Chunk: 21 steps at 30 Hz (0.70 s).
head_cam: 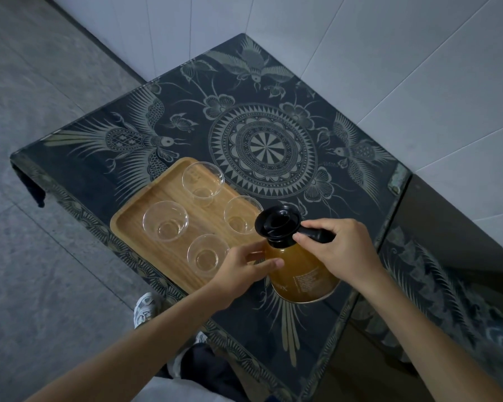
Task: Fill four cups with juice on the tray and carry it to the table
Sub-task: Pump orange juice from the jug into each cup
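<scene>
A glass jug of amber juice (301, 278) with a black lid (276, 223) stands on the patterned tabletop, just right of a wooden tray (134, 221). My right hand (340, 248) grips the jug's black handle. My left hand (241, 271) rests its fingers against the jug's left side, below the neck. Several clear glass cups stand upright on the tray: one at the far end (203, 179), one at the left (165, 220), one at the right (240, 214), one nearest me (206, 253). All look empty.
The table (273, 140) is covered with a dark cloth printed with birds and a round medallion. White tiled walls close in behind and to the right. Grey floor lies to the left, where my shoe (145, 309) shows below the table edge.
</scene>
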{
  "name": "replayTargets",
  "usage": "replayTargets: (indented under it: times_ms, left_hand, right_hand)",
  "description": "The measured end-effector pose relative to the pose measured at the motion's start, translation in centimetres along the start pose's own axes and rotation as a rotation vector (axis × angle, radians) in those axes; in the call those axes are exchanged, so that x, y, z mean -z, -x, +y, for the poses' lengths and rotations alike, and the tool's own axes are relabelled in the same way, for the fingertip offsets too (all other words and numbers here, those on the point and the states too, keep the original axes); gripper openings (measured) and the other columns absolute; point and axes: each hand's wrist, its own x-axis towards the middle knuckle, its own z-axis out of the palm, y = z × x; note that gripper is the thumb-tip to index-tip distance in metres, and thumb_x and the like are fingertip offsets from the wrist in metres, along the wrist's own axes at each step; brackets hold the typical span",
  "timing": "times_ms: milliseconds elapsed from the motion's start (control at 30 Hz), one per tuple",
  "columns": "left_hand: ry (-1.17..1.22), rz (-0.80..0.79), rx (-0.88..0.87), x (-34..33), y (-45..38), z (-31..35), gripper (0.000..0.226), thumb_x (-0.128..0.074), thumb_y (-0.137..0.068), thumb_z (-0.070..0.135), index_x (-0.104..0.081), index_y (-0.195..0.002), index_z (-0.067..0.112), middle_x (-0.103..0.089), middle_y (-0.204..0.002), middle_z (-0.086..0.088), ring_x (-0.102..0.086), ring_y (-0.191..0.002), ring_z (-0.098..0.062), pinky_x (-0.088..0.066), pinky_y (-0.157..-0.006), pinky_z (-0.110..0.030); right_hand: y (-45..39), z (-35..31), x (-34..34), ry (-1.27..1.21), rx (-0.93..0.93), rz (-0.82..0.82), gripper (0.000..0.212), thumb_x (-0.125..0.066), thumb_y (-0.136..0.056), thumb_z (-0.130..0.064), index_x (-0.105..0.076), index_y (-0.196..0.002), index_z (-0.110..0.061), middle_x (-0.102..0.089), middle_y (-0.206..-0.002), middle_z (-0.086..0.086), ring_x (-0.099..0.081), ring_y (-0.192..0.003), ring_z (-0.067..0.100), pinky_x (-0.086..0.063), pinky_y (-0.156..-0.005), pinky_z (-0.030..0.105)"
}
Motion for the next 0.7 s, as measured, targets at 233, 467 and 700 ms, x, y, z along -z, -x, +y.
replayTargets:
  times_ms: [233,467,700]
  left_hand:
    - [0.037,-0.022,0.005,0.1,-0.3,0.1,0.05,-0.089,-0.072,0.045,-0.076,-0.119,0.034,-0.079,-0.123,0.002,-0.073,-0.12,-0.017,-0.058,-0.105,-0.045]
    - [0.063,-0.017,0.007,0.1,-0.1,0.1,0.05,-0.088,-0.074,0.042,-0.075,-0.12,0.032,-0.079,-0.123,0.001,-0.073,-0.119,-0.017,-0.058,-0.105,-0.047]
    - [0.088,-0.015,0.014,0.1,0.0,0.1,0.049,-0.088,-0.073,0.046,-0.076,-0.119,0.038,-0.079,-0.123,0.002,-0.073,-0.119,-0.018,-0.058,-0.105,-0.048]
  right_hand:
    - [-0.6,-0.8,0.4,0.05,0.007,-0.027,0.032,-0.087,-0.079,-0.04,-0.082,-0.106,-0.024,-0.079,-0.099,-0.012,-0.061,-0.081,-0.018,-0.045,-0.075,0.0]
    - [-1.0,-1.5,0.6,0.057,-0.018,-0.087,0.028,-0.086,-0.08,-0.04,-0.08,-0.104,-0.028,-0.076,-0.09,-0.017,-0.069,-0.087,-0.005,-0.052,-0.076,0.009]
    - [-1.6,-2.1,0.7,0.074,-0.025,-0.109,0.018,-0.086,-0.079,-0.041,-0.074,-0.09,-0.034,-0.074,-0.077,-0.015,-0.069,-0.075,-0.002,-0.047,-0.062,0.009]
